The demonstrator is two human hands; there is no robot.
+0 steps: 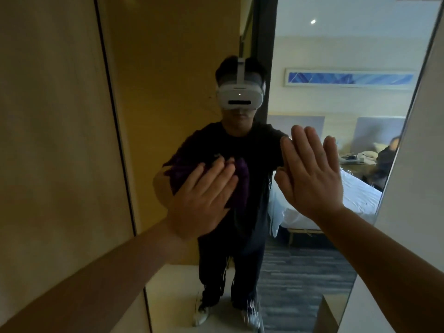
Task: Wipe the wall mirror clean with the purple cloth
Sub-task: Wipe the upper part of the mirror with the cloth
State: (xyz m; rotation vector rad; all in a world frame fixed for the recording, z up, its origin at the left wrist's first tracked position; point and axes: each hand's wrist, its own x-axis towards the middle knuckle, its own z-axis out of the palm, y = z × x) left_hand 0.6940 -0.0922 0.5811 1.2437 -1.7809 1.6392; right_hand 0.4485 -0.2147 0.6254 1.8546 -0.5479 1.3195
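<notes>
The tall wall mirror (182, 68) fills the middle of the view and reflects a person wearing a white headset. My left hand (204, 198) lies flat with straight fingers on the purple cloth (241, 186), pressing it against the glass at chest height. The cloth is bunched and mostly hidden under my palm; its dark folds show to the right and above my fingers. My right hand (312, 169) is flat on the mirror just to the right of the cloth, fingers straight and together, holding nothing.
A beige wall panel (52, 140) borders the mirror on the left, and a pale wall edge (413, 164) on the right. The mirror reflects a bed with white sheets (355, 200), grey carpet, and another person seated at the far right.
</notes>
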